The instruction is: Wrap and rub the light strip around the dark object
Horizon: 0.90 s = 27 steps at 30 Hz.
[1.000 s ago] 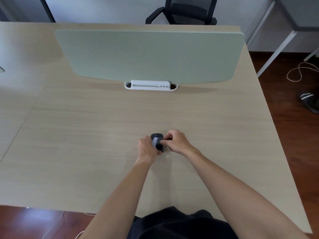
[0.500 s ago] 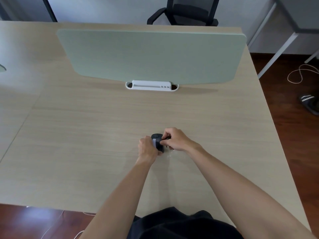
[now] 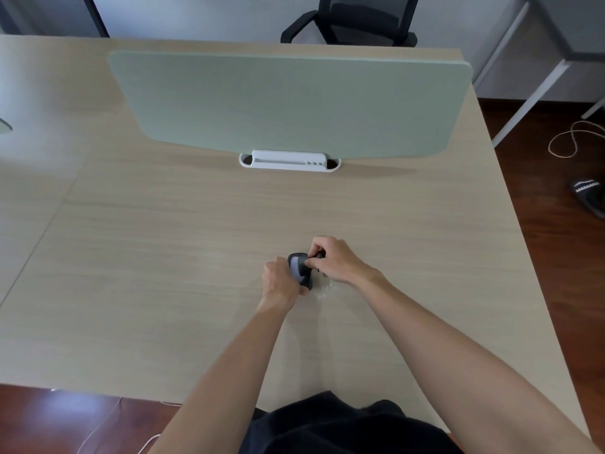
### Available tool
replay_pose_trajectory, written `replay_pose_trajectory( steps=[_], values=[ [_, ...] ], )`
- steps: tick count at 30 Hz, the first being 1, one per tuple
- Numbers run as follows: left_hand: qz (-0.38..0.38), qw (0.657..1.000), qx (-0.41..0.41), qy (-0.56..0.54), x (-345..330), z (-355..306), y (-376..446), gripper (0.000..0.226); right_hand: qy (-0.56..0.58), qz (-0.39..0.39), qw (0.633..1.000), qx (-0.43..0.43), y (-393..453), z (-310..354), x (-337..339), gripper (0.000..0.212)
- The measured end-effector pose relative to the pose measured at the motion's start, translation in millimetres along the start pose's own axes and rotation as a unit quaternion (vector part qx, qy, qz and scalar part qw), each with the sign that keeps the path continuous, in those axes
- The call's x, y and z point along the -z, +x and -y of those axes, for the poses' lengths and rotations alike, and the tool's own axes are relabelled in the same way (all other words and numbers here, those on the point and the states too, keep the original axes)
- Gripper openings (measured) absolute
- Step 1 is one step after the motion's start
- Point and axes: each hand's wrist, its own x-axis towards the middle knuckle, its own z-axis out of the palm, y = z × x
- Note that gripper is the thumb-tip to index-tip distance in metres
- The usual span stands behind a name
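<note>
While curled round the lower left side of a small dark object (image 3: 299, 269), left hand (image 3: 280, 283) gripping it just above the desk (image 3: 163, 257), fingers wrapped and mostly hidden behind the thing. Right hand (image 3: 334, 260) meeting it from the other side, fingertips bent and pinching at the object's upper right edge, where a small dark part pokes out between the fingers. Both hands touching the same object, knuckles nearly together. Object dark grey to black with a paler grey panel facing up; what exactly it is, too small to tell. Held near the middle of the desk, slightly right of centre and closer to the near edge. Just beside the right wrist, a faint glossy patch (image 3: 325, 288) on the wood. Farther out, a pale green divider panel (image 3: 288, 103) standing upright across the desk in a white holder (image 3: 289, 161). Beyond that, a black office chair (image 3: 353, 21). Off to the right on the dark floor, a looped white cable (image 3: 573, 139) and a dark slipper (image 3: 589, 194)
</note>
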Motion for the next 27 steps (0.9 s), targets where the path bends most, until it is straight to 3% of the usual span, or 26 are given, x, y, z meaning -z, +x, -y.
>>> replay_pose_trajectory(
  steps=[3, 9, 15, 18, 21, 24, 27],
  values=[
    [0.000, 1.000, -0.002, 0.009, 1, 0, -1, 0.041, 0.008, -0.007, 1.000, -0.017, 6, -2, -6, 0.015],
    [-0.004, 1.000, 0.002, -0.005, -1, 2, 1, 0.044, -0.078, -0.099, 0.990, -0.068, 22, 1, 2, 0.015],
    [0.000, 1.000, -0.016, -0.011, -4, 5, 5, 0.051, 0.008, -0.031, 0.997, -0.070, 31, 22, -9, 0.011],
    [-0.002, 1.000, 0.001, -0.010, -4, 6, 6, 0.041, -0.077, -0.061, 0.991, -0.088, 27, 15, -7, 0.011],
    [0.001, 1.000, 0.011, -0.006, -2, 3, 5, 0.047, -0.124, -0.105, 0.981, -0.102, 23, 11, 0, 0.005],
    [0.002, 1.000, 0.016, 0.000, -3, 3, 8, 0.047, -0.065, -0.126, 0.986, -0.088, 25, 16, -2, 0.008],
    [-0.004, 1.000, 0.001, -0.011, -4, 5, 9, 0.039, 0.017, -0.089, 0.992, -0.093, 24, 19, -9, 0.017]
  ],
)
